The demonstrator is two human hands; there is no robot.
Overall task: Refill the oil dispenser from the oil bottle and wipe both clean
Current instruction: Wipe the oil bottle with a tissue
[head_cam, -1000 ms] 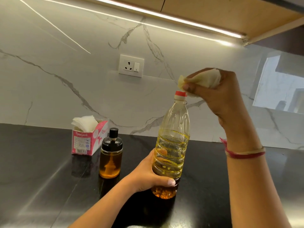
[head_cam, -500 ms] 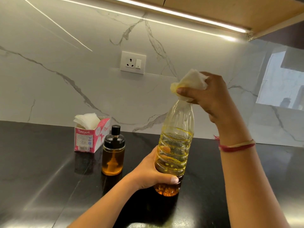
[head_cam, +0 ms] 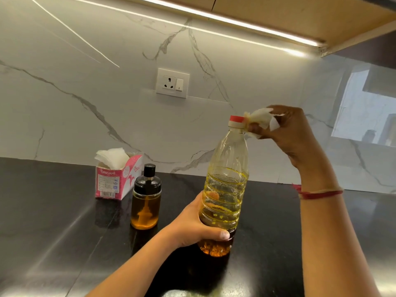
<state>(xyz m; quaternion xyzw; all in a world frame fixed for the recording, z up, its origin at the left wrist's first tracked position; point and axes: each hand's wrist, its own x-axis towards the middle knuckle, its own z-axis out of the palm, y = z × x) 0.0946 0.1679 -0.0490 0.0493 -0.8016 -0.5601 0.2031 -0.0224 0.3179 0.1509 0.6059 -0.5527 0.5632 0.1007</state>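
The oil bottle [head_cam: 227, 189] stands upright mid-frame. The left hand [head_cam: 196, 227] curls its fingers around the ribbed lower part, a good hold, since thin oily plastic probably slips. The right hand [head_cam: 288, 130] pinches a tissue [head_cam: 258, 121] against the neck.

We are in a home kitchen: a glossy black stone countertop [head_cam: 53, 221] spreads beneath our left hand [head_cam: 192, 228] and right hand [head_cam: 287, 133]. Behind them rises a white, grey-veined marble backsplash [head_cam: 85, 114] with a wall socket [head_cam: 172, 85] up and to the left of the right hand. Above both hands a strip light [head_cam: 235, 21] glows under a wooden wall cabinet [head_cam: 300, 11]. Left of the left hand stand a pink tissue box [head_cam: 115, 181] and a glass oil dispenser [head_cam: 146, 202], while that hand grips an oil bottle [head_cam: 227, 179] and the right pinches a crumpled tissue [head_cam: 260, 121].
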